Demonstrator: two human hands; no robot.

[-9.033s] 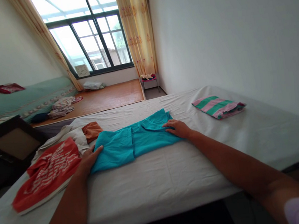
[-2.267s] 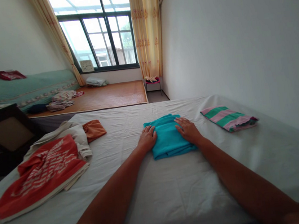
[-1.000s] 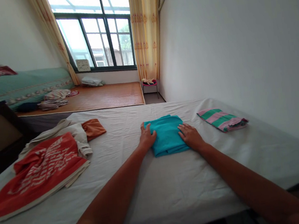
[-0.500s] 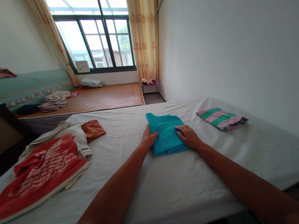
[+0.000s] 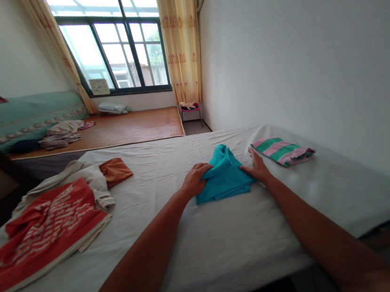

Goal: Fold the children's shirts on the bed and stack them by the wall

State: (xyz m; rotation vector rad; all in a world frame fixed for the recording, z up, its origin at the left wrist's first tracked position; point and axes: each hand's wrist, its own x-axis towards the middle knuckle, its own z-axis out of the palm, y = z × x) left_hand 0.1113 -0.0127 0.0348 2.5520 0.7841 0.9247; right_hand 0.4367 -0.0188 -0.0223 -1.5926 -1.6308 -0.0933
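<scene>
The person seems to be partway through folding the blue cloth (image 5: 225, 177), which lies on the white sheet (image 5: 224, 242) between the two hands, its twelve o'clock side bunched up into a soft peak. The left hand (image 5: 192, 180) is at the cloth's nine o'clock edge, its fingers bent over the fabric and apparently gripping it. The right hand (image 5: 260, 171) is at the three o'clock edge; its thumb rests against the cloth, while its fingers stand wide of the thumb, pointing towards twelve and close to the striped cloth (image 5: 283, 151). The next move appears to call for a firmer hold on the right side and for the peak to be guided over evenly, so the layers do not slip.

Half a second earlier, the blue cloth was a flatter square, lifted only at its eleven o'clock corner, and the right hand's fingers lay on top of it. The striped cloth, between two and three o'clock from the blue one, and the red cloth (image 5: 49, 230), between eight and nine, remain folded and spread as they were.
</scene>
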